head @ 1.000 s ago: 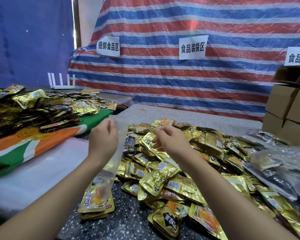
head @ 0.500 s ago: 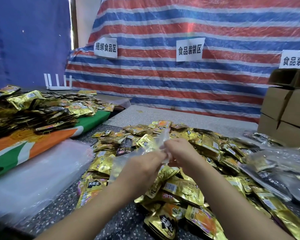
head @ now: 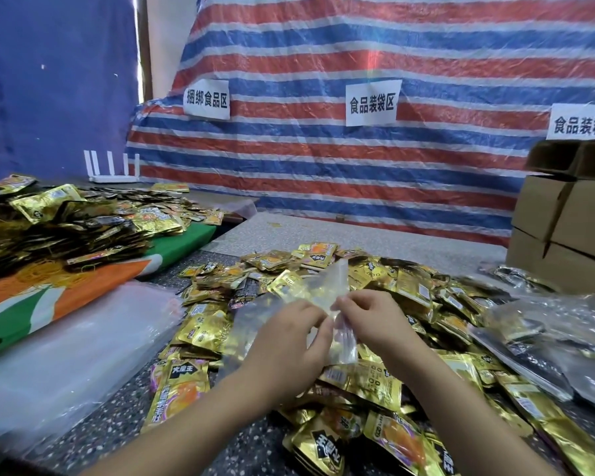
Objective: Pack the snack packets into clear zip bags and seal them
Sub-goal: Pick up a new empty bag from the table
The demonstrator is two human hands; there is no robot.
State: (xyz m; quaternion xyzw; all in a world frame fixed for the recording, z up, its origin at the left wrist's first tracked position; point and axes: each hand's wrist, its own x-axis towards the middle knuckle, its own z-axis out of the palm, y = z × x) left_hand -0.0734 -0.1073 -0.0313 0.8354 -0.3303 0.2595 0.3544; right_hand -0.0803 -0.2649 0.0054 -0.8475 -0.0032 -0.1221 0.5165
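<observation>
Both hands share the grip on one clear zip bag point(head: 327, 297): the left hand point(head: 289, 341) and the right hand point(head: 368, 321) meet above the heap, fingers curled and pinching the thin film where it bunches between them, one corner standing up slack behind the knuckles. Whether any packets sit inside it I cannot tell, as the film is blurred and see-through against the gold beneath. By my reading the work is early to middling: a wide heap of loose snack packets point(head: 385, 376) covers the speckled stone-look worktop point(head: 124, 407) and waits to be bagged, while at the right edge lie filled clear bags point(head: 547, 331), apparently finished. To the left a flat stack of empty bags point(head: 83, 338) looks milky and limp. The packets are small flat pouches of crinkly gold foil with black and orange print, shiny and slippery-looking. Another pile of packets point(head: 66, 228) lies on an orange, white and green cloth point(head: 49, 297). Plain brown cardboard boxes point(head: 564, 235) stand stacked at the right, before a striped woven tarpaulin point(head: 323, 166).
</observation>
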